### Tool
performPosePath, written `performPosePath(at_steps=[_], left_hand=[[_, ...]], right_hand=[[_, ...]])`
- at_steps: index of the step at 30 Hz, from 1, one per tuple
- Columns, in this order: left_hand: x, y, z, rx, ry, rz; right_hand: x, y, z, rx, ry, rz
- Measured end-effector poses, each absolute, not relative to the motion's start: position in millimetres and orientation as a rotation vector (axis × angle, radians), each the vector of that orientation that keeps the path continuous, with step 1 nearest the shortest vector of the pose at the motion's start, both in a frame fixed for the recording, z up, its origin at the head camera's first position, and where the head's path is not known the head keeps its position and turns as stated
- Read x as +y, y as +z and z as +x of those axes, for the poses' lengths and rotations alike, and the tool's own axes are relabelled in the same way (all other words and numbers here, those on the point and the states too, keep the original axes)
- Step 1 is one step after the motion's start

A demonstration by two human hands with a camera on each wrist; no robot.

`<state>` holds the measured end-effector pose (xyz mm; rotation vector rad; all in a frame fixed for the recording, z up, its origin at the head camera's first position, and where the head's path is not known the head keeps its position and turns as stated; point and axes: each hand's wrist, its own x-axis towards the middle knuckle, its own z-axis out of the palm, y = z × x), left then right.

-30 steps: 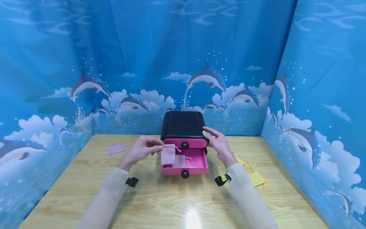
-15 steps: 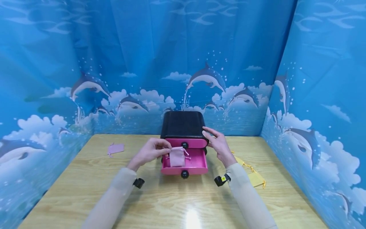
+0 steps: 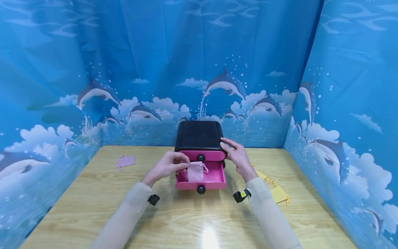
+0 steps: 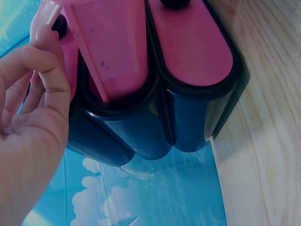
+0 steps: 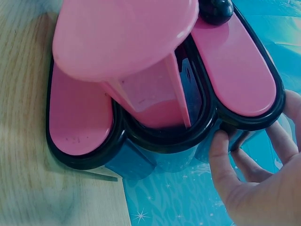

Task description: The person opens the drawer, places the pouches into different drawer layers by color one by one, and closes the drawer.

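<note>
My left hand (image 3: 169,166) pinches a pale pink drawstring pouch (image 3: 196,173) by its upper left corner, over the pulled-out middle drawer (image 3: 214,173) of a small black and pink drawer cabinet (image 3: 199,135). In the left wrist view, curled fingers and thumb meet at the pouch (image 4: 42,19), mostly cut off by the frame. Another pouch, seen earlier in that drawer, is hidden behind the held one. My right hand (image 3: 240,160) holds the cabinet's upper right side; the right wrist view has its fingers and thumb around the top tier's rounded end (image 5: 254,120).
A lilac pouch (image 3: 125,161) lies on the wooden table (image 3: 174,221) at the left. Yellow drawstring pouches (image 3: 278,194) lie to the right, partly behind the right forearm. A blue dolphin-print curtain (image 3: 149,69) encloses the table's back and sides.
My left hand has moved right and slightly down, carrying the pouch from the drawer's left edge to above its middle, covering the pouch inside. My right hand and the cabinet have stayed put.
</note>
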<state>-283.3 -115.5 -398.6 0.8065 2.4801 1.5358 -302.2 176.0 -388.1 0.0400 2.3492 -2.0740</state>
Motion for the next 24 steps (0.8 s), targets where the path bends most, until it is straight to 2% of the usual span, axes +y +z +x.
performPosePath(at_steps=[24], left_hand=[[-90,-410,-279,2.613,1.410,0.766]], right_hand=[[176,-391,-305,2.336,-2.084,0.039]])
